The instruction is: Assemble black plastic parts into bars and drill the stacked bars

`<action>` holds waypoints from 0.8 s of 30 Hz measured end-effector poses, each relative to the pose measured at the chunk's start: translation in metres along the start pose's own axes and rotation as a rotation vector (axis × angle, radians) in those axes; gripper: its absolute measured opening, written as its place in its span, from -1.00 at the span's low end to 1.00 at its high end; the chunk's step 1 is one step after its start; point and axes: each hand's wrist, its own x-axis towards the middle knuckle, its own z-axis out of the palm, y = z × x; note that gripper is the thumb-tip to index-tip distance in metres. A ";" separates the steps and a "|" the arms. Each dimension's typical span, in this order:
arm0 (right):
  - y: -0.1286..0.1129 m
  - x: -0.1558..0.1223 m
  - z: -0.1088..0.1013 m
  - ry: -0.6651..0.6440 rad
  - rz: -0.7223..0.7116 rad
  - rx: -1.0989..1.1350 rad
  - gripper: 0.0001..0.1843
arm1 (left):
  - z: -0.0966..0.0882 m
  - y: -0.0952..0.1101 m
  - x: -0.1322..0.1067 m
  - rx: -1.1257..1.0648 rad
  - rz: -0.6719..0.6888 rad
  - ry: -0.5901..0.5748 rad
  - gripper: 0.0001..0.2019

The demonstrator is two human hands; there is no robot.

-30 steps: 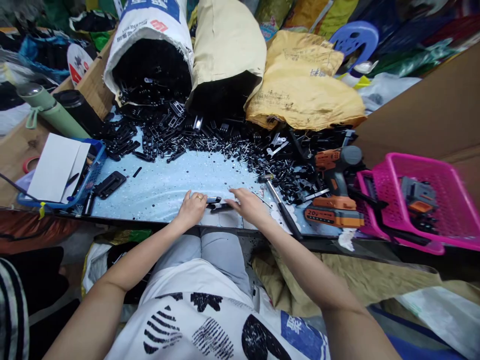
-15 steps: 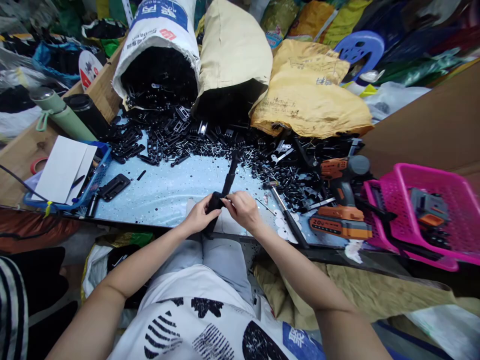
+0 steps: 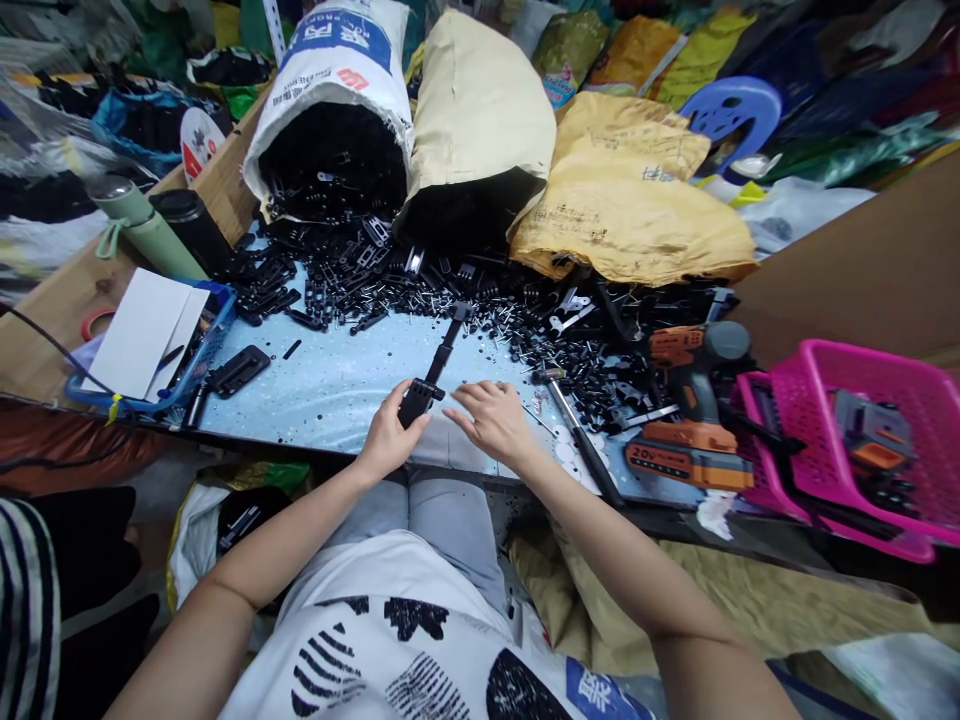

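Observation:
My left hand [image 3: 388, 432] grips a black telescopic stick [image 3: 442, 355] by its thick near block, with the thumb along its side. The stick's thin stepped shaft slants away from me and ends in a small crosspiece at the edge of the parts pile. Just to the right of the block, my right hand [image 3: 491, 420] is open, palm down and fingers apart, with nothing held in it. A hammer [image 3: 576, 435] lies to the right of that hand, beside a thin metal rod [image 3: 538, 420].
Black parts and pins [image 3: 352, 270] spread across the back of the blue tabletop [image 3: 315, 375], below a white sack [image 3: 330, 90] and two other sacks. An orange cordless drill [image 3: 690, 440] and pink basket [image 3: 814, 440] stand right. Left are a blue basket [image 3: 217, 340] and green bottle [image 3: 150, 235].
My right hand has let go of the stick and drawn slightly right, its fingers opening. The stick has turned in my left hand, showing its block's flat face. The view has shifted a little.

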 end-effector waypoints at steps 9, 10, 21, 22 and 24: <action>-0.018 0.013 0.017 -0.071 0.216 0.520 -0.38 | -0.003 0.018 -0.004 0.220 0.103 0.045 -0.47; -0.019 0.014 0.017 -0.102 0.253 0.580 -0.38 | -0.003 0.017 -0.004 0.227 0.099 0.048 -0.47; -0.024 0.028 0.022 -0.127 0.465 0.883 -0.35 | -0.011 0.019 -0.008 0.111 0.063 0.047 -0.45; -0.025 0.029 0.022 -0.138 0.486 0.906 -0.35 | -0.013 0.019 -0.007 0.095 0.051 0.048 -0.45; -0.024 0.029 0.020 -0.078 0.397 0.786 -0.42 | -0.015 0.018 -0.006 0.056 0.016 0.056 -0.45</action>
